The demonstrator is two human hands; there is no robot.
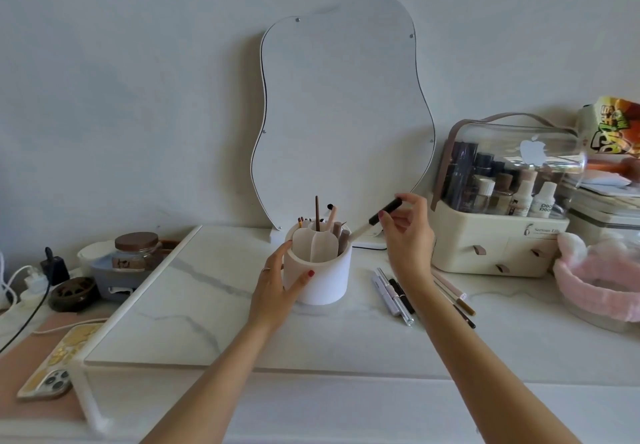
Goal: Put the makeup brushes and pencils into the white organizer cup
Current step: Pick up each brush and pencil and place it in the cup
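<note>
The white organizer cup (329, 279) stands on the marble tabletop, split into petal-shaped compartments. Several brushes and pencils (334, 224) stick up from its far compartments. My left hand (277, 288) grips the cup's left wall, thumb on the front. My right hand (407, 232) holds a black-and-white pencil (375, 218) slanted, its white tip touching the cup's right rim. Several more pencils and tubes (398, 296) lie on the table right of the cup, partly hidden behind my right forearm, with thin pink and brown pencils (457, 296) farther right.
A wavy mirror (343, 114) leans on the wall behind the cup. A cream cosmetics box (498, 236) with clear lid stands right, beside a pink fluffy headband (595, 277). A jar (136, 249), cables and a phone (57, 367) lie left of the raised marble board (166, 305).
</note>
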